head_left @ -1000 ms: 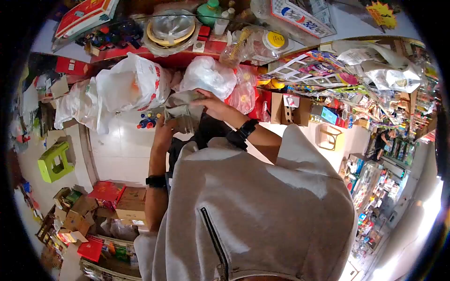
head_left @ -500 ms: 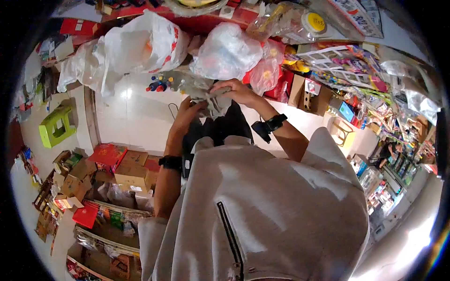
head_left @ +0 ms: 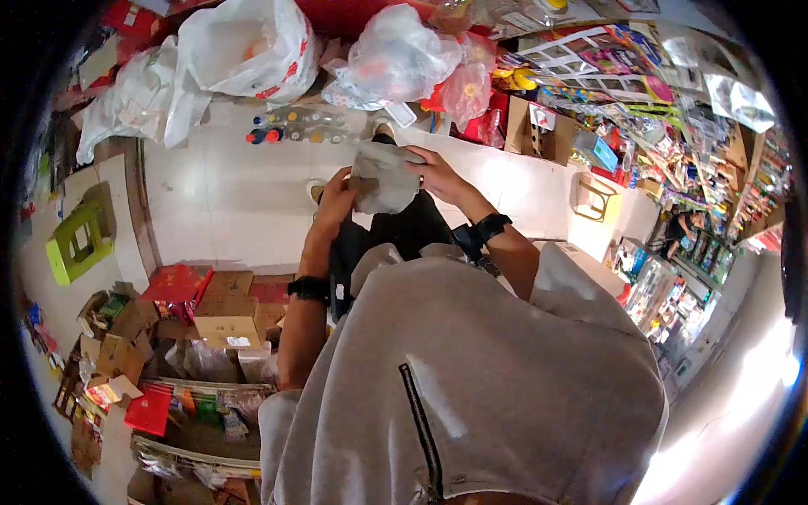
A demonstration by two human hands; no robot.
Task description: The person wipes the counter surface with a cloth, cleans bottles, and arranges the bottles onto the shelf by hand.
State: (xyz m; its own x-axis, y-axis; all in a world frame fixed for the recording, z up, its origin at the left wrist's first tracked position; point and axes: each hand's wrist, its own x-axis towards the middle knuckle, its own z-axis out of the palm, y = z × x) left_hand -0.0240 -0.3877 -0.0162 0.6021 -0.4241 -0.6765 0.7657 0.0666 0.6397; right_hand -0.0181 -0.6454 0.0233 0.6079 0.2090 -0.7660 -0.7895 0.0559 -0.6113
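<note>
A grey cloth (head_left: 387, 178), folded into a flat square, is held up in front of my legs. My left hand (head_left: 337, 200) grips its left edge, fingers closed on it. On the opposite side my right hand (head_left: 437, 174) pinches the right edge, thumb and fingers around the border. Beyond the cloth, several small bottles (head_left: 295, 126) with coloured caps stand in rows on the floor.
White plastic bags (head_left: 248, 50) line the far side, with another stuffed bag (head_left: 400, 55) beside them. Cardboard boxes (head_left: 225, 318) and shelves of goods lie at left. A yellow stool (head_left: 596, 200) stands right, near crowded shelves.
The cloth was crumpled between my hands and is now a flat, smooth square. My hands have drawn apart to its two sides. The view has shifted, uncovering more bottles and a shoe.
</note>
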